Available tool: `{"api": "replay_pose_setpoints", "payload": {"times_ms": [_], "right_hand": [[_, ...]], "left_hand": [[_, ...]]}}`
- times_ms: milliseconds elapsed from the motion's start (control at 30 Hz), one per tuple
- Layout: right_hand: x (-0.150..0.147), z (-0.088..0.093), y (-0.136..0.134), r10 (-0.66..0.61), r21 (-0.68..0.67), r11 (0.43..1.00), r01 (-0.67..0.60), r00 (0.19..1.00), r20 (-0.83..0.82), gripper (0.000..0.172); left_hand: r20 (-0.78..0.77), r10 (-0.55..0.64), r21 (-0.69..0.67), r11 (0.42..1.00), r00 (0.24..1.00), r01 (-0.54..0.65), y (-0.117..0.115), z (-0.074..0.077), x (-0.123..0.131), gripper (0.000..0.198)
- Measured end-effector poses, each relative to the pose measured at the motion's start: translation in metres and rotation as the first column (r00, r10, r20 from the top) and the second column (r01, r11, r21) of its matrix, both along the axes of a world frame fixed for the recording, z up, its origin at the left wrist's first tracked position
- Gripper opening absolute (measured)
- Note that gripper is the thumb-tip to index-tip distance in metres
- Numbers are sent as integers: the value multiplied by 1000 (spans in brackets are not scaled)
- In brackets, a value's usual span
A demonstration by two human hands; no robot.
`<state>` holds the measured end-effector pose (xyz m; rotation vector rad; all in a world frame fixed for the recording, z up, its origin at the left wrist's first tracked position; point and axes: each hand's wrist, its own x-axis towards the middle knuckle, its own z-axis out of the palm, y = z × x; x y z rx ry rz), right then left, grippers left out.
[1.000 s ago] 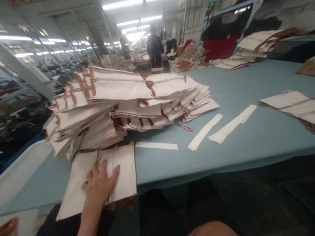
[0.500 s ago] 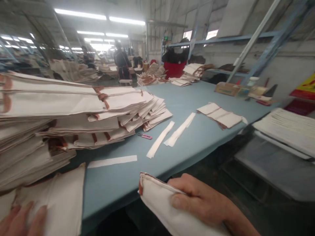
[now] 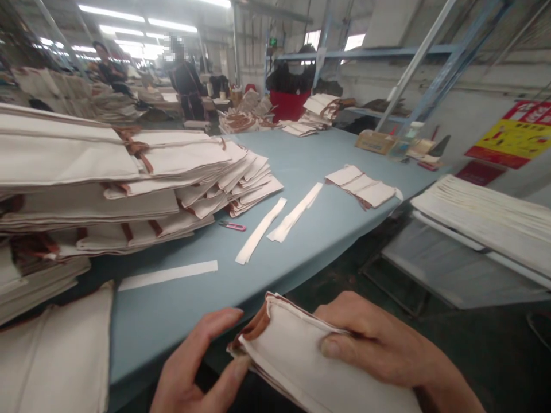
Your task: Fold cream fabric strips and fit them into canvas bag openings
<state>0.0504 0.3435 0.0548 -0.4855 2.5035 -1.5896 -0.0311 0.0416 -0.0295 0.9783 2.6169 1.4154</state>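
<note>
Bare hands and stitched cloth at the near edge of a bench [image 3: 172,327] covered in blue-green fabric. The right hand [image 3: 370,341] grips a flat, folded cream fabric piece with brown trim [image 3: 297,350], its thumb on the upper face; the piece is tilted, just off the bench's near edge. The left hand [image 3: 189,367] meets its trimmed end, index finger and thumb spread wide, the thumb at the corner. To one standing here, a tall pile of similar cream pieces [image 3: 69,152] fills the bench's left side. Pink-handled metal thread snips [image 3: 235,226] lie beside it, near three narrow white fabric strips [image 3: 260,232]. Another cream piece with brown trim [image 3: 361,186] lies flat toward the right edge.
</note>
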Motion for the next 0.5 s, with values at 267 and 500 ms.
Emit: {"api": "replay_pose_setpoints", "payload": {"times_ms": [267,500], "right_hand": [[5,-9,-7,-128,129,979,158,969,-213,46],[11,-18,-16,-131,209,958,196,949,-287,43]], "left_hand": [[-130,-74,35,996,989,79,21,13,4,24],[-91,-62,24,998,994,64,24,15,0,13]]}}
